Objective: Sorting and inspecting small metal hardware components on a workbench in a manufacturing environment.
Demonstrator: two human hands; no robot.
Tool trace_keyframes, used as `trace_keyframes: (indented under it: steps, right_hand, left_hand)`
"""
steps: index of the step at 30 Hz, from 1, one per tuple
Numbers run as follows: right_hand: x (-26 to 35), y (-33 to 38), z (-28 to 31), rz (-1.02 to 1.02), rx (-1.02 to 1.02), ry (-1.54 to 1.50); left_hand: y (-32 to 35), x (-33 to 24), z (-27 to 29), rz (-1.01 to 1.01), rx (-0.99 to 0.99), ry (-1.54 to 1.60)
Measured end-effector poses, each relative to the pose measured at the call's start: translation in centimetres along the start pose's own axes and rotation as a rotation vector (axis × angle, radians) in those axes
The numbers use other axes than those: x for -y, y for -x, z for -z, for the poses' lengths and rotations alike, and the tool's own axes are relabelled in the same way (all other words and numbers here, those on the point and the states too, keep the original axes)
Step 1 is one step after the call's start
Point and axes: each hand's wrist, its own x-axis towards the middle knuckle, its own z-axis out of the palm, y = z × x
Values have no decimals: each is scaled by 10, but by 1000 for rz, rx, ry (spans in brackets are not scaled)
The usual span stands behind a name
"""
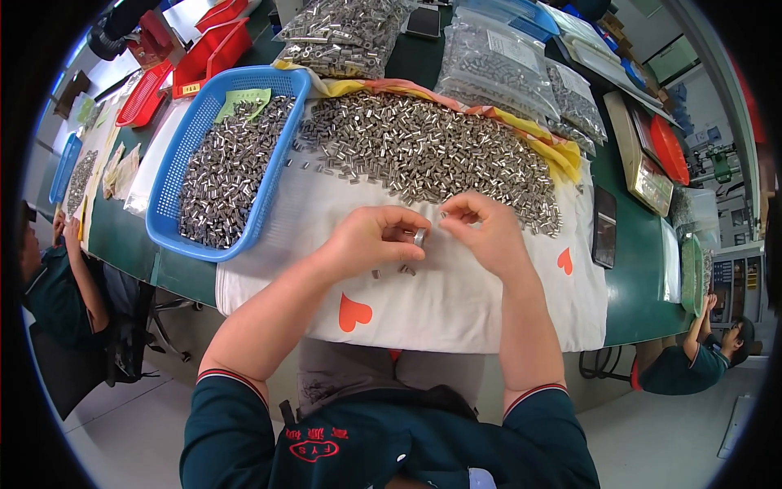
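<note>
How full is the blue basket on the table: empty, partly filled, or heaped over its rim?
Partly filled. Small metal sleeves cover the floor of the blue basket but lie below its rim.

Silvery metal sleeves [423,151] heaped on a white cloth [456,293] with orange-red hearts; beside the cloth, a blue basket [175,167].

One blue basket [175,175], perhaps three loose sleeves [406,269]
</note>
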Motion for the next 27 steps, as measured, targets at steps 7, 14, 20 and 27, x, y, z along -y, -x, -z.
trace_keyframes:
  steps: [7, 14, 20, 27]
  right_hand:
    - [-18, -4, -4, 52, -171, 510]
    - [-13, -3, -17, 188, -196, 575]
    - [5, 4, -16, 52, -93, -48]
    - [3, 5, -24, 163, -146, 11]
  left_hand:
    - [7, -9, -3, -127, 107, -294]
    - [-1, 1, 4, -55, 25, -19]
    - [-3, -2, 5, -23, -27, 209]
    - [-4, 0, 6, -52, -28, 185]
